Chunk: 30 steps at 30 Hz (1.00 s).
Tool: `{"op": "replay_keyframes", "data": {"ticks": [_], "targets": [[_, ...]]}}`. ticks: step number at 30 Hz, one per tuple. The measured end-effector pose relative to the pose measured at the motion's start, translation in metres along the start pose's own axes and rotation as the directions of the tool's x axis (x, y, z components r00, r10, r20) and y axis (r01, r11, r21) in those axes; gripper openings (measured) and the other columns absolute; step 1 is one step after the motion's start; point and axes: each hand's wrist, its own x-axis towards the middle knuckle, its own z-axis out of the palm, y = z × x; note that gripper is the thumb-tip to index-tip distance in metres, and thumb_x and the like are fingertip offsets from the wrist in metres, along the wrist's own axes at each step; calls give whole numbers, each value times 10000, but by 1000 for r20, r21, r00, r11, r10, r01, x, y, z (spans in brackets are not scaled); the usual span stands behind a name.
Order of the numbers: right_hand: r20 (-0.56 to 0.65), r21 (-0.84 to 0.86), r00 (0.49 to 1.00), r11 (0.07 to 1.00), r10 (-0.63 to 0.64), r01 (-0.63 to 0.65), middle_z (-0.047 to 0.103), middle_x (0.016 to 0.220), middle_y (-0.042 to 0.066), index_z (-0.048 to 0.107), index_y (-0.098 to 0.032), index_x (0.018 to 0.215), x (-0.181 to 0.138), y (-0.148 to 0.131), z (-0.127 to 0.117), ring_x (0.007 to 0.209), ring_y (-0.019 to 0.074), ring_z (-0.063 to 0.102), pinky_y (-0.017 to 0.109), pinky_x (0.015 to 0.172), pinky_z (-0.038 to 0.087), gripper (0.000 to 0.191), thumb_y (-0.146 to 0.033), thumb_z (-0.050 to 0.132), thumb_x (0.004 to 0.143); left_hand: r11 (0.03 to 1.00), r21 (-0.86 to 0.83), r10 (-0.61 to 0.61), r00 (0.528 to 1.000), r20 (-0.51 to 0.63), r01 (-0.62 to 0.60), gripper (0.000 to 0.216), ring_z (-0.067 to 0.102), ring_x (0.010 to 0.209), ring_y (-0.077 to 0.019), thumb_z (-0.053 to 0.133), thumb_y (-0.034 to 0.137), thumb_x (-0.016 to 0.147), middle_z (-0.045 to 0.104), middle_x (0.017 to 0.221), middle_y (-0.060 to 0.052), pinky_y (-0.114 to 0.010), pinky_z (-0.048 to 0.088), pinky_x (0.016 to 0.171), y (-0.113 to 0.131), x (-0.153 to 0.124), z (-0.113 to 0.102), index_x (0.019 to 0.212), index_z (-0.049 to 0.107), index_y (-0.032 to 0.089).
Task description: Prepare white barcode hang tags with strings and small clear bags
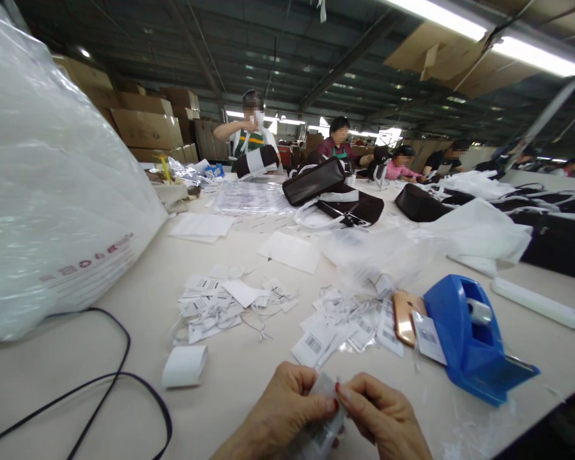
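Observation:
At the bottom middle of the table, my left hand [282, 412] and my right hand [381, 418] meet, thumbs touching. Both pinch a small clear plastic bag [323, 428] with a barcode tag inside; part of it is hidden under my fingers. Just beyond my hands lie several white barcode tags with strings [316, 342], and a second scatter of tags [220, 303] lies to the left.
A blue tape dispenser [474, 338] stands at right beside a gold phone [405, 316]. A big plastic sack [43, 191] fills the left, with a black cable [119, 377] below it. Dark bags [335, 191] and white cloth [479, 233] lie farther back. Other people work at the far end.

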Motion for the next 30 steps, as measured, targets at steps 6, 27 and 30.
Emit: {"op": "replay_keyframes", "data": {"ticks": [6, 27, 30], "targets": [[119, -6, 992, 1000, 28, -28, 519, 452, -35, 620, -148, 621, -2, -2, -3, 425, 77, 401, 211, 434, 275, 397, -540, 681, 601, 999, -42, -2, 999, -32, 1, 287, 521, 446, -117, 756, 303, 510, 624, 539, -58, -246, 440, 484, 3, 1, -1, 641, 674, 62], [-41, 402, 978, 900, 202, -169, 469, 385, -65, 577, -126, 525, -2, 0, 7, 360, 17, 313, 173, 411, 157, 329, -336, 822, 462, 988, -156, -10, 999, -30, 5, 365, 553, 457, -125, 792, 315, 502, 661, 587, -94, -272, 469, 508, 4, 0, 0, 713, 669, 44], [-62, 430, 979, 890, 194, -149, 455, 368, -74, 565, -129, 527, -2, 2, 10, 344, 10, 306, 168, 403, 143, 342, -336, 827, 454, 985, -175, -16, 1000, -9, 15, 383, 574, 476, -133, 804, 291, 485, 668, 599, -105, -264, 474, 515, 5, 0, -2, 736, 666, 36]]}}
